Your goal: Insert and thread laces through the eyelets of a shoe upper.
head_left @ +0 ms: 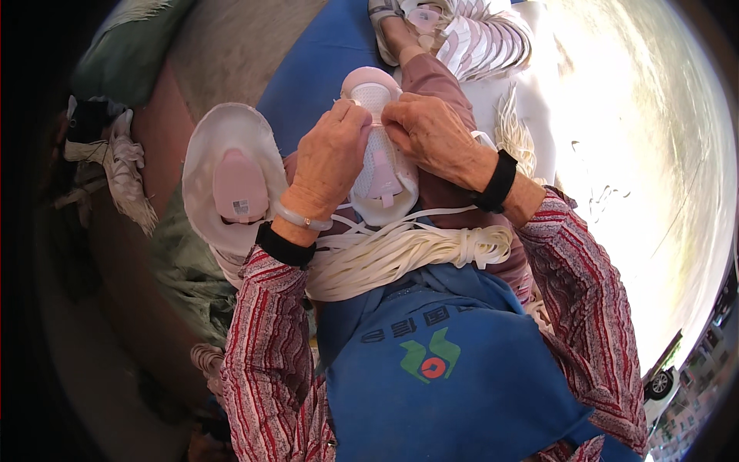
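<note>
A white and pink shoe upper (382, 185) lies lengthwise over my lap, its rounded pink end pointing away from me. Both hands are closed at its sides, near the far half. My left hand (331, 158) pinches the left edge with curled fingers. From the other side, my right hand (443, 138) grips the right edge, thumb and fingers pressed together. A thin light strand seems to cross the upper between the fingertips; whether either hand holds it is hidden. Just below the upper, a bundle of cream shoelaces (400, 254) rests across my lap, with loose strands beside it.
More shoe uppers (196, 192), one showing a pink tongue, are nested at my left. A row of packed uppers (489, 38) sits at the far right, near another lace bundle (514, 131). A blue apron (477, 385) covers my lap. White laces (127, 173) hang at the far left.
</note>
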{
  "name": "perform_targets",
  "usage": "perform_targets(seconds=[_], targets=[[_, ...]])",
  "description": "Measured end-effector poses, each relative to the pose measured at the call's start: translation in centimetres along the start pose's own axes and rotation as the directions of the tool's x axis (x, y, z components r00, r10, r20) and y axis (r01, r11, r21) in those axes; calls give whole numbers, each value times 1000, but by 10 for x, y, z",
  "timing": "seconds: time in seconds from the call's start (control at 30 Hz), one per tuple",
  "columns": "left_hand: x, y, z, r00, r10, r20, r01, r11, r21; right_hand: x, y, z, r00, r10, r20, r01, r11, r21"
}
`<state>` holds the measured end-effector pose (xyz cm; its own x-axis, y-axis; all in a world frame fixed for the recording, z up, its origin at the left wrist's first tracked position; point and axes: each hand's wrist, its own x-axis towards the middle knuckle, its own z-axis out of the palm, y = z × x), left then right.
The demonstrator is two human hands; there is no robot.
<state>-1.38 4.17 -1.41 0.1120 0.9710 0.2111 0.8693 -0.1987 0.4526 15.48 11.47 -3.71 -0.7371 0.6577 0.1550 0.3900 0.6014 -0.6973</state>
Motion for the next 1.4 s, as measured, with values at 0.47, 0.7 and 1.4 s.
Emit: perform_targets(seconds=[0.47,0.7,1.4], targets=[[-1,-1,-4,1000,-17,7,17,1000,-26,3,1,1,1000,21,-2,-21,1000,14],[-1,-3,-3,1000,-5,2,5,1000,-18,4,3,1,1000,28,6,-28,999,40],[-7,2,-7,999,-18,-42,13,994,-109,5,-11,-7,993,-114,41,113,993,19]])
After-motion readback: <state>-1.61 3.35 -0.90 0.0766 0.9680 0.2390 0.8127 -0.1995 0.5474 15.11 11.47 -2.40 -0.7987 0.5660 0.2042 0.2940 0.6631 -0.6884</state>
